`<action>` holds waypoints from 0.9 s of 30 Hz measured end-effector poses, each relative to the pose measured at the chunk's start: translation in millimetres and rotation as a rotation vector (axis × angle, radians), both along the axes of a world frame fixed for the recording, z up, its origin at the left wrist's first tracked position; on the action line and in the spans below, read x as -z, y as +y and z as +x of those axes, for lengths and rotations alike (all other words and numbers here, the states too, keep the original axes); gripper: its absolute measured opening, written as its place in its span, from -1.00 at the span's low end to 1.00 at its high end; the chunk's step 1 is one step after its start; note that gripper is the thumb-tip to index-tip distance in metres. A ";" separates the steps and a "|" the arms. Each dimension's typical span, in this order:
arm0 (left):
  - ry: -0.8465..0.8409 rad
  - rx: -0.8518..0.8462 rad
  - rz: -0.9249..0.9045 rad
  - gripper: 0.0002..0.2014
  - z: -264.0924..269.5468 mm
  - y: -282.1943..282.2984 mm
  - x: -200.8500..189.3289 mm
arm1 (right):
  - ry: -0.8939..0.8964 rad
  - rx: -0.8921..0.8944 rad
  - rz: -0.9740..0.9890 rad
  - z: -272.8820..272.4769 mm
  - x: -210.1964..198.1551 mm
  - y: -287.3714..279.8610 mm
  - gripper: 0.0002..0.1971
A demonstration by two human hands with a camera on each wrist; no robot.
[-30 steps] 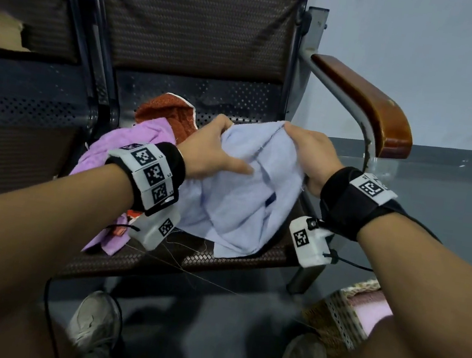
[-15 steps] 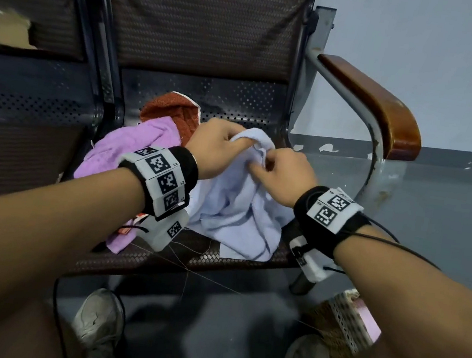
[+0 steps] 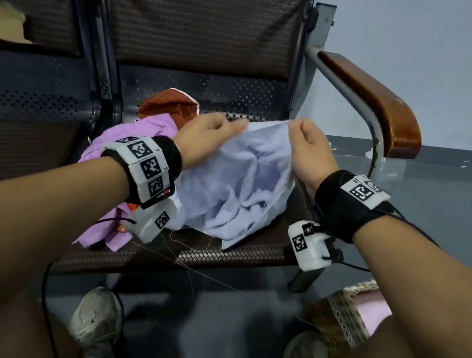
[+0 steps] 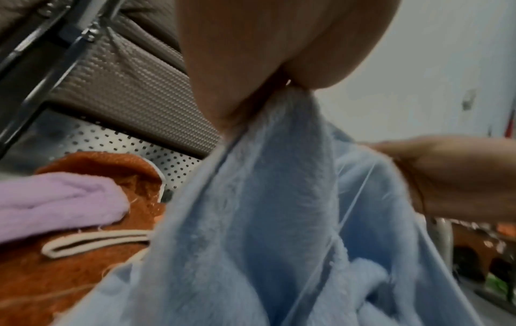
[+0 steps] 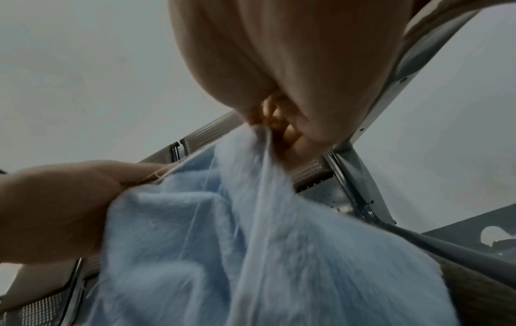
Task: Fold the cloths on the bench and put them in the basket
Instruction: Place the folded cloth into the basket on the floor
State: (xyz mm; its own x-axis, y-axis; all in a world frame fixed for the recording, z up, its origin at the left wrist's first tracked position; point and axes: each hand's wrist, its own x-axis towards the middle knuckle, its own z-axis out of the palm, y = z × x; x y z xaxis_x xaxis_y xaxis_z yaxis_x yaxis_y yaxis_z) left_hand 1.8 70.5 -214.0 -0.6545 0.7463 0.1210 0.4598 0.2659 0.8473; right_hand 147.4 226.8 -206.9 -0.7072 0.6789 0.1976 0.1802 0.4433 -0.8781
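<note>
Left hand (image 3: 204,135) and right hand (image 3: 308,149), each pinching the top edge of the pale blue cloth (image 3: 246,186) between thumb and curled fingers — both grips closed on the fabric. The edge is stretched between the two hands and held raised above the worktop (image 3: 218,255); the rest of the cloth hangs down, its crumpled lower part resting on the woven seat surface. In the left wrist view the cloth (image 4: 279,220) gathers into the pinch of the left hand (image 4: 265,55), with the right hand (image 4: 452,176) gripping the same edge beside it; the right wrist view shows the matching pinch of the right hand (image 5: 293,66) on the cloth (image 5: 251,242). To the left of the blue cloth lie a purple cloth (image 3: 130,145) and, behind it, an orange-brown cloth (image 3: 166,105), both unfolded on the seat. To the right of the blue cloth stands the wooden armrest (image 3: 384,108). Below and to the right of the cloth, on the floor, sits the basket (image 3: 340,315) — partly hidden by the right forearm, with something pink inside it.
</note>
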 end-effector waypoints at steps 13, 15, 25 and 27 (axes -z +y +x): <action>-0.261 -0.455 0.228 -0.54 -21.4 4.4 -10.5 | -0.722 -0.003 0.425 15.4 1.2 14.9 -0.69; -0.321 -0.453 0.267 -0.59 -23.8 4.6 -13.5 | -0.514 0.061 0.328 13.4 -3.4 12.4 -0.61; -0.451 -0.282 0.265 -0.79 -16.0 1.5 -8.0 | -0.034 -0.438 0.223 13.8 -17.9 -19.6 -0.65; -0.498 -0.320 0.296 -0.78 -15.7 2.0 -12.0 | -0.309 -0.520 0.359 12.6 -12.2 -23.6 -0.58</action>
